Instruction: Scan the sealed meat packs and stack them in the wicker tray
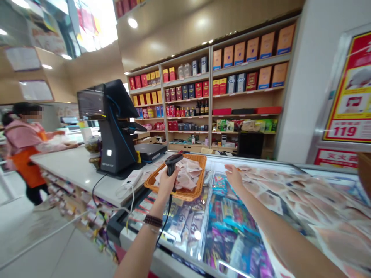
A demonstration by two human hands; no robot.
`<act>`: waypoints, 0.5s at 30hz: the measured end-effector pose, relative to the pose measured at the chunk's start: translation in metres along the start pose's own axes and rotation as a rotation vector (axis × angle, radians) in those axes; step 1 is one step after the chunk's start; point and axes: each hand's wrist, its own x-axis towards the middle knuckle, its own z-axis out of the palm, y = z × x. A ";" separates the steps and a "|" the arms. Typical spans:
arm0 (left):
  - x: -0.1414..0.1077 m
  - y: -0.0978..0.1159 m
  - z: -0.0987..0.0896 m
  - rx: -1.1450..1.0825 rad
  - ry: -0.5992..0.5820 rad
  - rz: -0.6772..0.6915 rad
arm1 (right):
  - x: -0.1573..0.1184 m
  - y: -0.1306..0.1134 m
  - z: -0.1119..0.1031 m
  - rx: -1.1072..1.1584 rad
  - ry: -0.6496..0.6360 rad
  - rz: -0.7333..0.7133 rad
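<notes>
My left hand [168, 183] is shut around the handle of a black corded barcode scanner [171, 164], which points up and away from me. Just beyond it sits a woven orange-brown basket [199, 170] holding flat packets in clear wrap [186, 175]. My right hand [234, 177] reaches out with its fingers apart and holds nothing. It is closest to the edge of a spread of pinkish vacuum-packed food packets [290, 193] on the display freezer, and I cannot tell whether it touches them.
A black checkout terminal [116, 123] stands on a white counter [69, 170] left of the basket. Colourful packages fill the glass-topped freezer [228, 220]. A person in an orange apron [24, 150] works at the far left. Wooden shelves of boxes and bottles [211, 88] line the back wall.
</notes>
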 end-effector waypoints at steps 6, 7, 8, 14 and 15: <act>-0.022 0.008 0.077 -0.125 -0.204 -0.028 | -0.001 0.037 -0.118 -0.186 0.134 0.051; -0.026 0.009 0.089 -0.162 -0.243 -0.040 | -0.002 0.042 -0.135 -0.224 0.150 0.060; -0.031 0.010 0.102 -0.190 -0.278 -0.054 | -0.004 0.046 -0.151 -0.265 0.160 0.066; -0.059 -0.001 0.162 -0.268 -0.404 -0.112 | -0.029 0.055 -0.188 -0.569 0.068 0.048; -0.064 -0.006 0.170 -0.273 -0.422 -0.125 | -0.035 0.054 -0.184 -0.626 0.039 0.049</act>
